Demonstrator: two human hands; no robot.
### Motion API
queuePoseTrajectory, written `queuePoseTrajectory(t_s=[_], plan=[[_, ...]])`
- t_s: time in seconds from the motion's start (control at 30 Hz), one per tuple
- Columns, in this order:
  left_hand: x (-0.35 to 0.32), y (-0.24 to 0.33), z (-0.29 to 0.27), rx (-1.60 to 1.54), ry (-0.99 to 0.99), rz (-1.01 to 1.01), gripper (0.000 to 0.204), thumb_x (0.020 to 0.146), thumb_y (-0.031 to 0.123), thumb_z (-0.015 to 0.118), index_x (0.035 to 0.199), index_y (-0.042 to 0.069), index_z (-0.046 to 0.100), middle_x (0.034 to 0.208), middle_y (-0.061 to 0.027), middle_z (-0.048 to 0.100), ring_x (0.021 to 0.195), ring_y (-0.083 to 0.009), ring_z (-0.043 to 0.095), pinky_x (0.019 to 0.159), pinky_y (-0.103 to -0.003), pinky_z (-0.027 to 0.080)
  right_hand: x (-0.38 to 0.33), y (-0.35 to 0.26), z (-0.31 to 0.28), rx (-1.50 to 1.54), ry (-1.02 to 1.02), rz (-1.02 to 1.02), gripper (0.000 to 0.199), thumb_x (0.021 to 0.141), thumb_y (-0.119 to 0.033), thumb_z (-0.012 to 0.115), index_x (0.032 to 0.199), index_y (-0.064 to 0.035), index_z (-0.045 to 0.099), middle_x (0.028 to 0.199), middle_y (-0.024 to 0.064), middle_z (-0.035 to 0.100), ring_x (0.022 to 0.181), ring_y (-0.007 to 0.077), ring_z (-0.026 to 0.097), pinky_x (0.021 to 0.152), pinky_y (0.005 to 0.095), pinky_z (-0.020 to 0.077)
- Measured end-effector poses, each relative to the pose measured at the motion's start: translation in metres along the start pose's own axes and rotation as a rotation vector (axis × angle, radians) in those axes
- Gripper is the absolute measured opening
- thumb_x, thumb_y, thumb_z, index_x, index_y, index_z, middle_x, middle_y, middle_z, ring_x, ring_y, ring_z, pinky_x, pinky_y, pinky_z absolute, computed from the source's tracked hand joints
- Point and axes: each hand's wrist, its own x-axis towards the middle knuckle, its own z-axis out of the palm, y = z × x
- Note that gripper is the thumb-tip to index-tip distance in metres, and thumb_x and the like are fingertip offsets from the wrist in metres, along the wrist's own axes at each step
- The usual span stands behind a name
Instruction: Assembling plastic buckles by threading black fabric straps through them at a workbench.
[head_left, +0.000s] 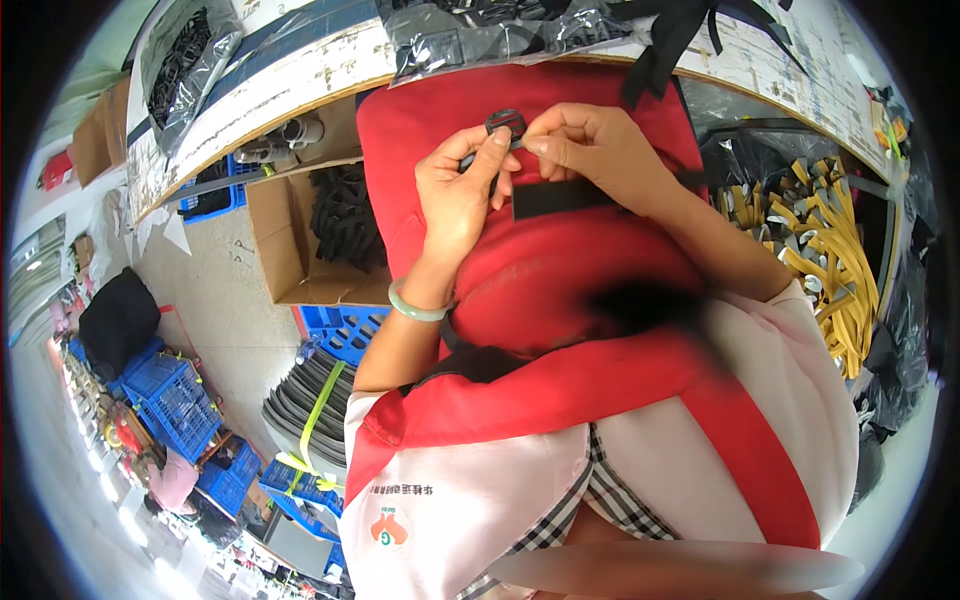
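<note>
My left hand (455,190) is closed around a small black plastic buckle (506,121), its thumb pressed on the lower edge. Close beside it, my right hand (595,150) pinches the end of a thin dark strap (517,143) at the buckle; the fingers cover most of that strap, so whether it runs through a slot cannot be made out. A wider black webbing strap (560,199) lies below the right hand across the red apron (630,235) on my lap. A pale green bangle (418,308) circles my left wrist.
Ahead runs a worn white table edge (330,68) with clear bags of black parts (500,40) and hanging black straps (665,45). A cardboard box (275,240) of black pieces stands left, above coiled black strips (300,400). Yellow straps (825,270) pile at right. Blue crates (172,400) stand farther left.
</note>
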Motion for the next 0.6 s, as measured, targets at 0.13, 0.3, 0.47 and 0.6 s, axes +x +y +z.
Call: queuePoseTrajectory(t_s=[0.13,0.3,0.47,0.6], plan=[[0.0,-0.005,-0.006,-0.045,-0.008,-0.052,0.016,0.093,0.012,0.061,0.095,-0.004,0.065,0.071,-0.0062,0.064,0.048,-0.0075,0.052,0.041,-0.02,0.038,-0.011,0.025,0.003,-0.145,-0.288,-0.13,0.018,0.093,-0.016,0.055,0.092,-0.0009,0.064,0.078,0.0034,0.062,0.074,0.0108,0.057,0.069,0.0255,0.0455],[-0.002,-0.007,-0.009,-0.095,-0.007,-0.091,0.016,0.093,0.012,0.061,0.094,-0.003,0.065,0.07,-0.0062,0.064,0.049,-0.0075,0.052,0.041,-0.02,0.038,-0.021,0.014,-0.014,-0.213,-0.497,-0.243,0.016,0.091,-0.017,0.059,0.091,-0.0016,0.064,0.09,0.0047,0.063,0.087,0.0155,0.057,0.08,0.0287,0.044],[-0.003,-0.006,-0.006,-0.039,-0.022,-0.084,0.016,0.093,0.012,0.061,0.094,-0.003,0.065,0.07,-0.0061,0.064,0.049,-0.0071,0.052,0.041,-0.02,0.038,-0.022,0.003,-0.01,-0.253,-0.515,-0.186,0.015,0.088,-0.018,0.063,0.095,-0.0041,0.066,0.09,0.0041,0.061,0.085,0.017,0.055,0.079,0.0288,0.0431],[-0.006,-0.005,-0.007,-0.02,-0.018,-0.069,0.016,0.092,0.012,0.062,0.094,-0.003,0.065,0.07,-0.0058,0.064,0.049,-0.0068,0.052,0.041,-0.02,0.038,-0.018,-0.001,-0.014,-0.346,-0.619,-0.196,0.018,0.087,-0.019,0.064,0.097,-0.0039,0.065,0.09,0.0038,0.06,0.084,0.0154,0.055,0.077,0.0282,0.0432]])
